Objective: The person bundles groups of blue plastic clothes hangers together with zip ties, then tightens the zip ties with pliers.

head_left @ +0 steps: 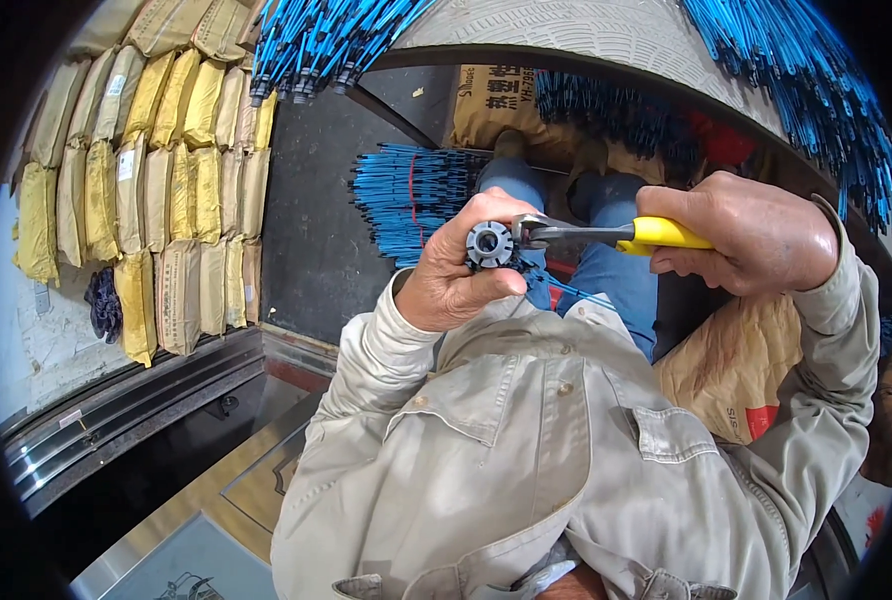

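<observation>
Above denim-clad thighs point(621, 270), pinching a grey toothed fitting point(477, 245) in the curled left hand point(446, 280), face up, probably to steady it just beside the metal nose of the pliers point(606, 235). Gripping the yellow handles point(668, 233) in the right hand point(751, 235), likely for leverage. Farther out, past blue-black strips point(386, 195) bound by a red band point(414, 190), seemingly for tidiness.

Bright light, soft shadows, crisp centre, bowed edges, black corners
</observation>
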